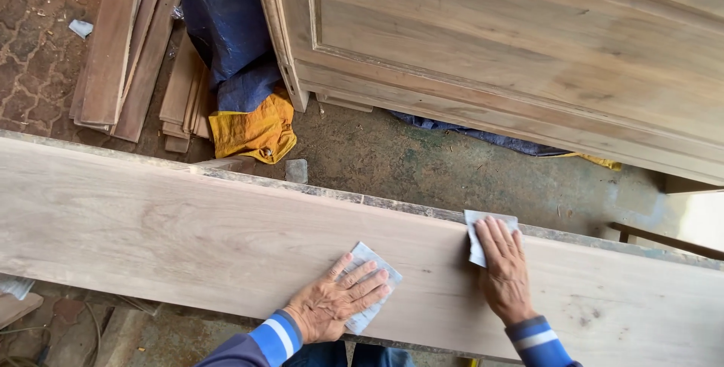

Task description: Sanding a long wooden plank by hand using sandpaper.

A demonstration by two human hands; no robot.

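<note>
A long pale wooden plank (151, 224) runs across the view from left to right. My left hand (335, 303) lies flat on it near its front edge, fingers spread over a grey sheet of sandpaper (375, 256). Further right, my right hand (504, 269) presses a second grey sheet of sandpaper (475, 220) against the plank close to its far edge. Both sleeves are blue with a white stripe.
A large panelled wooden door (513, 42) lies beyond the plank at the upper right. A stack of boards (124, 42) sits at the upper left, next to a blue tarp (226, 27) and a yellow cloth (256, 129). Dirt floor (422, 163) lies between.
</note>
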